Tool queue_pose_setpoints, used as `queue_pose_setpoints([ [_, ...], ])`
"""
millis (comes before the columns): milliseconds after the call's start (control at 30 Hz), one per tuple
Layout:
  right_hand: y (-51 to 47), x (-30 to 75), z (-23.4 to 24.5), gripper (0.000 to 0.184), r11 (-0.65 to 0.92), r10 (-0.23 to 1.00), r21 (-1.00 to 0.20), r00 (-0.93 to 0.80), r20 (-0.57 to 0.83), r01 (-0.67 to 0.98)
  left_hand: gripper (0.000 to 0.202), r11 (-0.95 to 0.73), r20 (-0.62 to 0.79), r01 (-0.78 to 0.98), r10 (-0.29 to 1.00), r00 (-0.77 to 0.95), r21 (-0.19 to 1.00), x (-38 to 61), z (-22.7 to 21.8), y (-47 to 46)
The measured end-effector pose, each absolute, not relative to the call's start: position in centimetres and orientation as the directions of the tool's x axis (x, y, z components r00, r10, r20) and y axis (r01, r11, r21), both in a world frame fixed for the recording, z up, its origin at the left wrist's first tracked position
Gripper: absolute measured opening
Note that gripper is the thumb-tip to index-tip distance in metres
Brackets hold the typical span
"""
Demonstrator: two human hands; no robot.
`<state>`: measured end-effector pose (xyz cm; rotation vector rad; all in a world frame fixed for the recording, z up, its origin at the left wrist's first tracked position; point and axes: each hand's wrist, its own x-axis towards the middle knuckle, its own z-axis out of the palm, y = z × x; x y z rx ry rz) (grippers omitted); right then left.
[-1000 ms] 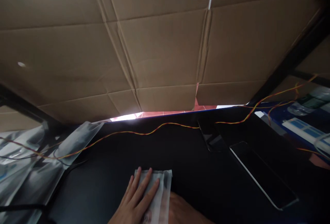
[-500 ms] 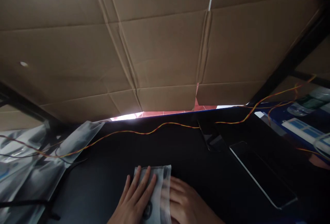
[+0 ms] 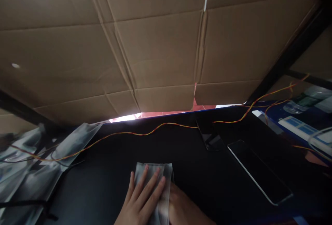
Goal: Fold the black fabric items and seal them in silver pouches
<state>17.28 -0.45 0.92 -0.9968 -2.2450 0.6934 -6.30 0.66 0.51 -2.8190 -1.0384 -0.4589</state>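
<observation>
A translucent plastic bag (image 3: 167,176) lies on the black tabletop at the bottom middle of the view. My left hand (image 3: 142,197) rests flat on top of it, fingers spread and pointing away from me. At the bag's right edge is my right hand (image 3: 181,206), its fingers tucked behind or under the plastic and hidden. Whether those fingers pinch the bag cannot be made out. Part of the bag runs out of view at the bottom.
Two dark phones, a smaller one (image 3: 209,137) and a larger one (image 3: 259,173), lie at right. A red-and-yellow twisted wire (image 3: 166,124) crosses behind. More plastic bags (image 3: 75,142) are heaped at left. A bottle (image 3: 301,103) stands beyond a cardboard wall's (image 3: 160,55) right side.
My left hand has slid slightly right over the bag. My right hand's fingers, earlier blurred at the bag's right side, are now behind or under its edge. The view has shifted slightly.
</observation>
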Motion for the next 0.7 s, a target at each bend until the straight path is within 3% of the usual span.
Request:
queue_pose_setpoints([
  [100,-0.5,20.2,2.2,0.036,0.576,0.784,-0.675,-0.545,0.297,0.461,0.104,-0.733,0.272,0.680,0.657,0.703,0.012,-6.8,1.4,0.1],
  [267,-0.7,22.3,2.0,0.069,0.423,0.905,-0.608,-0.348,0.246,0.672,0.107,-0.720,0.220,0.692,0.685,0.695,0.055,-6.0,1.2,-0.2],
  [500,-0.1,19.6,1.3,0.079,0.410,0.912,-0.592,-0.326,0.250,0.694,0.114,-0.748,0.246,0.661,0.652,0.717,0.059,-4.2,1.4,0.6],
  [600,-0.3,21.4,1.5,0.078,0.405,0.914,-0.594,-0.311,0.260,0.695,0.092,-0.796,0.307,0.605,0.583,0.753,0.028,-5.3,2.3,0.0],
  [700,-1.0,24.8,1.7,0.051,0.432,0.899,-0.600,-0.267,0.347,0.674,0.054,-0.861,0.334,0.508,0.478,0.812,-0.002,-6.2,2.3,-1.5],
])
